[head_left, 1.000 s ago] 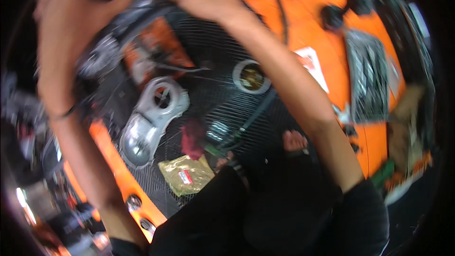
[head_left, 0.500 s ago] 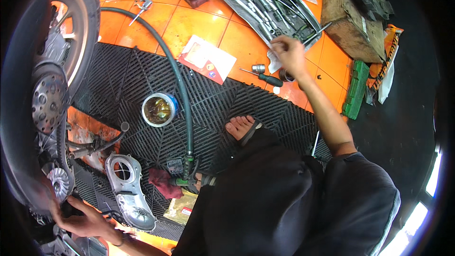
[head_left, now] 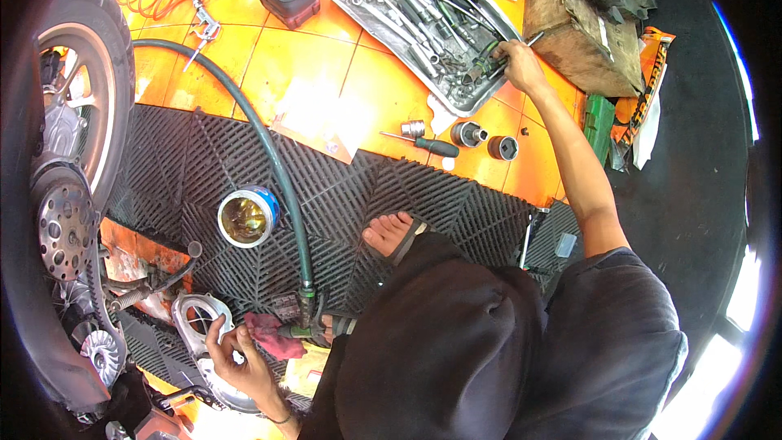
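Note:
My right hand (head_left: 523, 67) is at the right edge of the metal tool tray (head_left: 364, 28), its fingers closed among the tools there. What they grip is hidden; a thin metal rod (head_left: 534, 38) pokes out just past them. Several wrenches, sockets and rods lie heaped in the tray. My left hand (head_left: 244, 371) hovers over the silver engine cover (head_left: 195, 305) on the mat, fingers curved and apart, nothing visible in them. Left of it stands the scooter's opened drive side, with a perforated round clutch bell (head_left: 69, 220), a belt and a finned pulley (head_left: 101, 356).
Two large sockets (head_left: 503, 147), a smaller socket (head_left: 413, 128) and a screwdriver (head_left: 437, 147) lie below the tray. A tub of brownish liquid (head_left: 247, 218) stands on the black mat beside a green hose (head_left: 273, 147). A cordless tool (head_left: 289, 0) and wooden box (head_left: 570, 20) are farther off.
My left hand has come away from the pulley area, rightward over the engine cover. My right hand has moved from the tray's lower corner to its right edge. The view has shifted.

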The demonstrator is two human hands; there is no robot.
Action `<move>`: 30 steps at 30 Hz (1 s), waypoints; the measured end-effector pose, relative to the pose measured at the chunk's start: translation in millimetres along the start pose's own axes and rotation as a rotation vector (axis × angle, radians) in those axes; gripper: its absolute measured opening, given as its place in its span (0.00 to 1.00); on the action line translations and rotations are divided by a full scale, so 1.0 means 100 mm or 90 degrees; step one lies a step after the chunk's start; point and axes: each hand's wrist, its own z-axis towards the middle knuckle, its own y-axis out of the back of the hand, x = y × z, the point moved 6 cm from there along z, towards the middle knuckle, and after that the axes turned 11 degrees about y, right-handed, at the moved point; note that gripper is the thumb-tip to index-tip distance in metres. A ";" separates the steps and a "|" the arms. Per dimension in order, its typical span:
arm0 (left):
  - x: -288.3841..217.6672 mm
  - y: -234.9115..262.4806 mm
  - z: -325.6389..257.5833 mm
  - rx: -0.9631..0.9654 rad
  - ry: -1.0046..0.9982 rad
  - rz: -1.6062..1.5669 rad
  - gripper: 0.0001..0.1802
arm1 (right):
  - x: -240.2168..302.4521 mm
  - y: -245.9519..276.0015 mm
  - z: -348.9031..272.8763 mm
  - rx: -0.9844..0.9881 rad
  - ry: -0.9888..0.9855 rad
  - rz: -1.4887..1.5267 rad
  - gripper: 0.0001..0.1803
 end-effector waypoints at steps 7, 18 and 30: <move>-0.10 -0.28 -0.11 0.147 0.008 0.044 0.13 | 0.07 0.15 -0.04 0.049 -0.035 -0.061 0.09; -0.29 -0.42 -0.06 0.243 -0.068 0.093 0.15 | 0.03 -0.21 0.43 0.241 -0.236 -0.175 0.15; -0.10 -0.09 -0.05 0.224 -0.099 0.008 0.18 | -0.07 -0.30 0.57 0.073 -0.005 -0.116 0.14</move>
